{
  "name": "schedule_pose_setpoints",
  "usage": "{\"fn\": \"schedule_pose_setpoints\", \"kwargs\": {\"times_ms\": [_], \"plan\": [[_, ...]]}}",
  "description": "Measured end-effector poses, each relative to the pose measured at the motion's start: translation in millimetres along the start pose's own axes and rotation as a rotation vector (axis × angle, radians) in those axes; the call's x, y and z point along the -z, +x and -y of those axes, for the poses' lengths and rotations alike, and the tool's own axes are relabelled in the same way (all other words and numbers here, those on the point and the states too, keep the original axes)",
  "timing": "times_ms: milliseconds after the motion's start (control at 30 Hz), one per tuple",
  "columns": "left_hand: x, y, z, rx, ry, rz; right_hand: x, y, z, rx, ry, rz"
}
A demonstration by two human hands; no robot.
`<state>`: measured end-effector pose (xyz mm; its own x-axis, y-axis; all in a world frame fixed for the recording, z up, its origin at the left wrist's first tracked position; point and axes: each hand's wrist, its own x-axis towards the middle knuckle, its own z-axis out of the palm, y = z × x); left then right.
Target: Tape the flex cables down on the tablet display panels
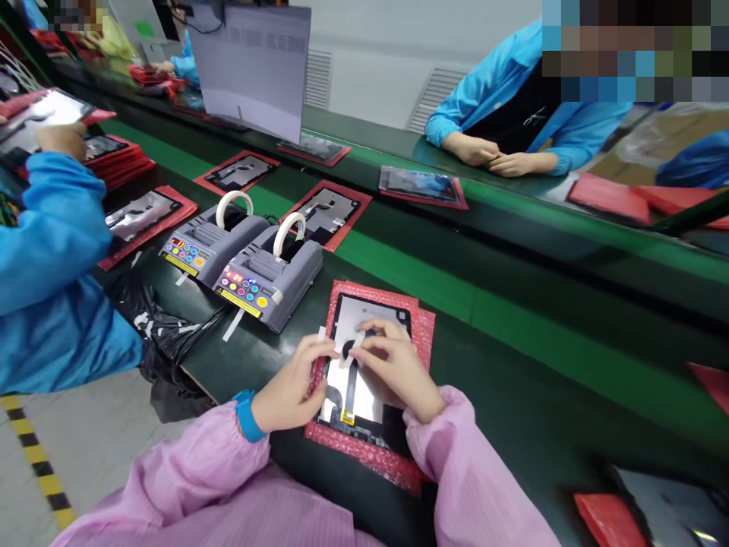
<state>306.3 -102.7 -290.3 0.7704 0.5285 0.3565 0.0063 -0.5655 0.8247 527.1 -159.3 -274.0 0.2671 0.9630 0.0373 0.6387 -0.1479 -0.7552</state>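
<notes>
A tablet screen panel (370, 399) lies back side up on red bubble-wrap pouches (364, 448) in front of me. My right hand (399, 365) is over its upper part, thumb and forefinger pinched on a short strip of white tape (358, 341) near a dark round spot on the panel. On the panel's left edge rests my left hand (293, 384), its thumb apart from its bent fingers. A small piece of white tape (322, 333) sticks up at those fingers, seemingly stuck to them. A flex cable with a yellow end (348, 416) runs down the panel.
Two grey tape dispensers (270, 277) stand to the left, tape strips protruding from their fronts. More panels on red pouches (327, 213) lie beyond. A monitor (250, 72) stands at the back. Co-workers in blue sleeves (51, 220) sit left and opposite. A dark device (672, 501) lies front right.
</notes>
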Motion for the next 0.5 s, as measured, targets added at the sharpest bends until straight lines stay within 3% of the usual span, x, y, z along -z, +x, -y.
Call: {"fn": "schedule_pose_setpoints", "kwargs": {"times_ms": [200,500], "plan": [[-7.3,2.1,12.0,-0.092,0.151,0.167,-18.1,0.7,-7.4,-0.044,-0.19,0.061],[-10.5,4.7,16.2,-0.064,0.209,0.19,-20.6,8.0,-6.2,-0.046,-0.28,-0.042]]}}
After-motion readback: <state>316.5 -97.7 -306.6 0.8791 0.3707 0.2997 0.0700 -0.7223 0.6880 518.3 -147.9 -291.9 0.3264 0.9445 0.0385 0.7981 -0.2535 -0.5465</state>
